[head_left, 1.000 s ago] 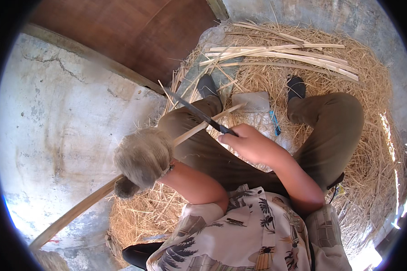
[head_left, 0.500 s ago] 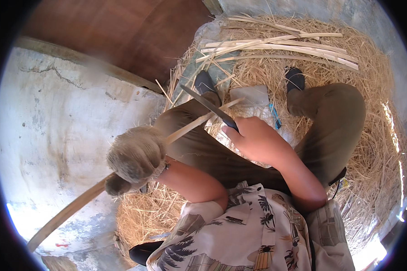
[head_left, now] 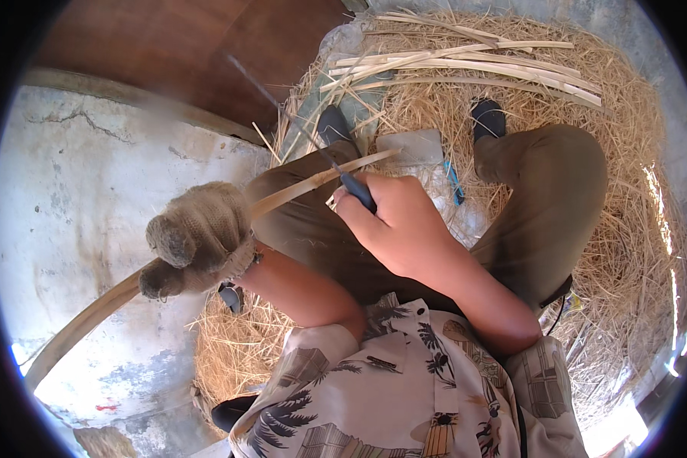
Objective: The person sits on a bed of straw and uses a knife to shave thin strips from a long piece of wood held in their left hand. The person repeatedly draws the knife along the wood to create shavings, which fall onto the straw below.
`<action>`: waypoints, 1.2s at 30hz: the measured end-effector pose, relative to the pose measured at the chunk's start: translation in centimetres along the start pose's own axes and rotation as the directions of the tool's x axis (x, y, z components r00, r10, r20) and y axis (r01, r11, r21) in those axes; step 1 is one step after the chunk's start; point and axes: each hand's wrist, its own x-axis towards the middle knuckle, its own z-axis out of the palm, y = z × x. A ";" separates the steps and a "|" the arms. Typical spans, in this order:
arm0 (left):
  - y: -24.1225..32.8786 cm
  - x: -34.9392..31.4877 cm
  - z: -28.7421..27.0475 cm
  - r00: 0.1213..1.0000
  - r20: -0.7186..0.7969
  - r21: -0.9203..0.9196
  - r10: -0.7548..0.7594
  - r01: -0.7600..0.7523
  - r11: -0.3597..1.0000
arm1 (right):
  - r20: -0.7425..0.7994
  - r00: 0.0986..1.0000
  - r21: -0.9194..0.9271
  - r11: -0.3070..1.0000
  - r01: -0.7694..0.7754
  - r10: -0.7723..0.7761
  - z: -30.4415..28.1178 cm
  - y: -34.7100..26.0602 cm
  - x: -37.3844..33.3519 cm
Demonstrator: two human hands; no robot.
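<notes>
My left hand (head_left: 198,238), in a knitted grey-brown work glove, is wrapped round a long pale strip of split wood or bamboo (head_left: 288,198). One end of the strip reaches past the glove toward the lower left, and the other tapers to a point in front of my right hand. Bare and closed, my right hand (head_left: 398,223) grips the dark handle of a knife (head_left: 358,193). The thin blade points up and left. It crosses the strip near its tapered end; whether the edge touches it I cannot tell.
Several long pale strips (head_left: 473,65) lie on straw shavings (head_left: 618,198) at the far side. A grey block (head_left: 412,145) and a blue item (head_left: 454,183) sit between my feet. At the left stands a stained, cracked wall (head_left: 91,198), with a brown panel (head_left: 198,46) beyond it.
My left hand has shifted left and slightly up with the strip. The right hand has moved left, and the knife's blade has turned to point more up and left.
</notes>
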 end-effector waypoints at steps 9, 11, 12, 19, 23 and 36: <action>-0.4 1.2 1.2 0.967 0.233 -0.017 -0.104 0.111 0.994 | 0.100 0.993 -0.180 0.983 -0.046 0.064 -0.1 2.6 1.1; -0.6 1.4 0.8 0.970 0.226 0.013 -0.087 0.087 0.996 | 0.056 0.998 -0.087 0.996 0.007 -0.002 -0.2 2.4 1.0; -0.5 1.4 0.6 0.968 0.228 0.017 -0.105 0.104 0.994 | 0.027 1.000 -0.040 0.999 0.009 -0.008 0.0 2.5 1.1; -1.0 1.2 0.1 0.999 -0.018 0.152 0.035 -0.032 0.988 | 0.121 0.982 0.199 0.965 -0.170 0.148 2.9 6.7 3.0; -0.3 0.6 -0.4 0.992 -0.123 0.186 0.033 -0.010 0.983 | -0.011 0.999 0.183 0.982 -0.048 0.051 2.5 4.6 2.1; 0.2 -1.5 -0.7 0.906 -0.412 0.016 -0.094 0.110 0.994 | 0.057 0.992 0.218 0.968 -0.121 0.111 4.2 6.1 2.7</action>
